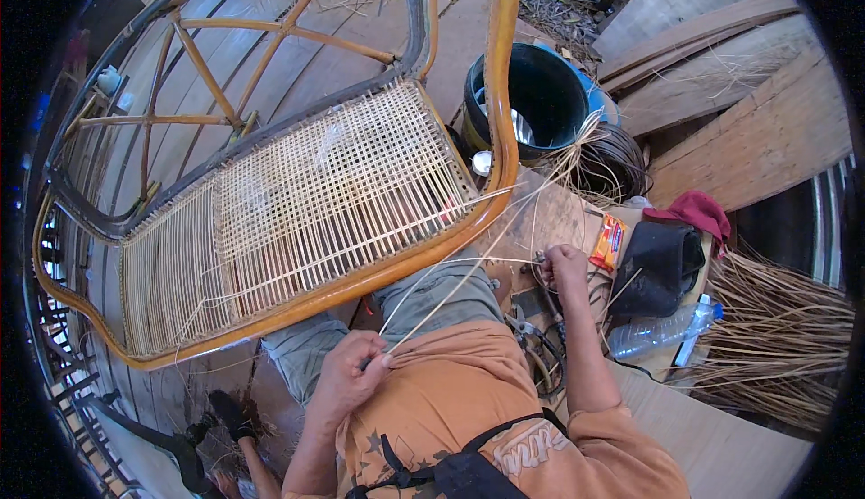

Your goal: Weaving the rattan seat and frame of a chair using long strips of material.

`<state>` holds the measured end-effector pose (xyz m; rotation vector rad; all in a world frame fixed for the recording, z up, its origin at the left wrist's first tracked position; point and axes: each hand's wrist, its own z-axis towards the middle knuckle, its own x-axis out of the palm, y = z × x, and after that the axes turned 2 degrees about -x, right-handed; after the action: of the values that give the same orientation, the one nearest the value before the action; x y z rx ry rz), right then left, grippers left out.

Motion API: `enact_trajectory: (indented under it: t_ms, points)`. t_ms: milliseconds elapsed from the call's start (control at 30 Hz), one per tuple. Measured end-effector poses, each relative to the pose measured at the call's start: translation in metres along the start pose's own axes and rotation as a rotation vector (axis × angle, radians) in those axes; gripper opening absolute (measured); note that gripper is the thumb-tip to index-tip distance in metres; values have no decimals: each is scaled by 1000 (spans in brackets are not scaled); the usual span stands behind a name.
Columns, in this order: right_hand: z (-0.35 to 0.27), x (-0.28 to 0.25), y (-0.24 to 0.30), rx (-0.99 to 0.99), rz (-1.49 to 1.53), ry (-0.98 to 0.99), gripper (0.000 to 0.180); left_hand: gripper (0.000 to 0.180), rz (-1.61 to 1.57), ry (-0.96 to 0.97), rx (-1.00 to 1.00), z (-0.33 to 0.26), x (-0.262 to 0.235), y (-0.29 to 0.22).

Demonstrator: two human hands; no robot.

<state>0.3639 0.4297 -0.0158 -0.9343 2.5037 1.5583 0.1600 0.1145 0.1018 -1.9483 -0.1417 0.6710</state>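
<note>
Your left hand, curled at your waist, and your right hand, reaching forward with bent fingers, pinch thin cane strands (pale ones) near the partly woven panel.

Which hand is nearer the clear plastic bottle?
Right. The right hand is left of and beyond the clear plastic bottle, not touching it. The left hand is much farther left, by the orange shirt.

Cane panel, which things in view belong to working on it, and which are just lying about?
Likely in the job: cane panel, frame, strand held by left fingers and right fingers, cane bundle.

Seemingly just lying about: bottle, packet, red cloth.
</note>
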Motion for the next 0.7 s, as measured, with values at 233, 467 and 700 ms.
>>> enact_trajectory:
  t_ms: [233, 467, 700]
  points:
    - [21, -21, -20, 15, 61, -230, 17, 9, -355, -272, -129, -43, -23, 22]
    - [35, -22, -49, -771, -612, -650, 25, 8, -258, -78, -148, -38, -11, 15]
    - [-118, 75, 65, 132, 157, 1059, 25, 12, -543, -17, -135, -50, -12, -7]
